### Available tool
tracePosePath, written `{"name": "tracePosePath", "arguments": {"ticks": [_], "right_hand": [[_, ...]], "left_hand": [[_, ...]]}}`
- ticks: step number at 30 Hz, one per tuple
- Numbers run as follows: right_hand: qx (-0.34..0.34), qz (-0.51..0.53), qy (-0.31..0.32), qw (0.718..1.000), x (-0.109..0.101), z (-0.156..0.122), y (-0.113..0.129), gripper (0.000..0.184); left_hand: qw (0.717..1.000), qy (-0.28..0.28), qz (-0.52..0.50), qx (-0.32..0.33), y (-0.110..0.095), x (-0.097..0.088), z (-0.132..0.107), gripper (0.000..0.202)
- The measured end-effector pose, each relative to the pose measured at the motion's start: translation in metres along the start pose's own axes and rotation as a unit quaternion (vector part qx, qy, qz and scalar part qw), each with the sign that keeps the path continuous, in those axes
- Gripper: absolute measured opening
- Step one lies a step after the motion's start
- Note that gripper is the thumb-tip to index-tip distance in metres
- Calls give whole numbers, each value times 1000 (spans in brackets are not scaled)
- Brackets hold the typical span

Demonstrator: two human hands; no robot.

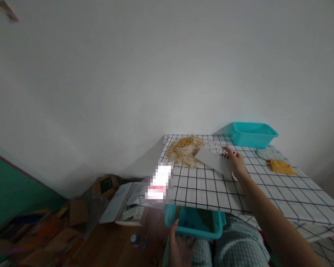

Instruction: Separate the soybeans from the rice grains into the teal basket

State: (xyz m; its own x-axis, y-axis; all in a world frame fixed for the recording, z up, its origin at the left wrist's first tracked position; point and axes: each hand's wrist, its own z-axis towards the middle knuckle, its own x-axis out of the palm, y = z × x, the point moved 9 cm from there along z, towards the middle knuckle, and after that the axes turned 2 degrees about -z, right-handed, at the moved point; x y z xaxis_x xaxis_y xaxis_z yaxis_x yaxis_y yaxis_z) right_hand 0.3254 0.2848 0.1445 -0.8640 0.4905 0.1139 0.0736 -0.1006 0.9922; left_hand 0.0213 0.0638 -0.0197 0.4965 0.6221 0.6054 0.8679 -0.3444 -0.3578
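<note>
On the counter point(200, 184), which a white cloth with black grid lines covers, a patch of yellow-tan grains point(187, 144) lies spread near the far left corner, thicker toward the back and thinner at the front. Beside it is a white sheet point(215, 162) with a row of cut-outs along its far edge; its left corner reaches the edge of the grains. The right hand point(235, 160) pinches this sheet at its right end, thumb and fingers closed on it. Below the counter's near edge, a teal tub point(193, 233) sits over the person's lap, and the left hand point(180, 245) has it by the near side, thumb at the rim and fingers against the outer wall. A few similar grains show at the tub's back left; a darker area on its right is too dim to make out. By the look of it, the work is only partly done: some grains are in the tub, while a broad layer remains on the cloth. Toward the right stand a second teal basin point(253, 141) and, nearer, a yellow cloth point(281, 167).
</note>
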Motion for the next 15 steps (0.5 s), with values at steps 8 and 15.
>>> {"name": "tracePosePath", "arguments": {"ticks": [8,15], "right_hand": [[17,-27,2,999,-10,11,-2,41],[64,-47,55,995,-2,22,-22,40]], "left_hand": [[1000,1,8,5,-1,1,-2,54],[1000,-8,4,-16,1,2,-2,56]]}}
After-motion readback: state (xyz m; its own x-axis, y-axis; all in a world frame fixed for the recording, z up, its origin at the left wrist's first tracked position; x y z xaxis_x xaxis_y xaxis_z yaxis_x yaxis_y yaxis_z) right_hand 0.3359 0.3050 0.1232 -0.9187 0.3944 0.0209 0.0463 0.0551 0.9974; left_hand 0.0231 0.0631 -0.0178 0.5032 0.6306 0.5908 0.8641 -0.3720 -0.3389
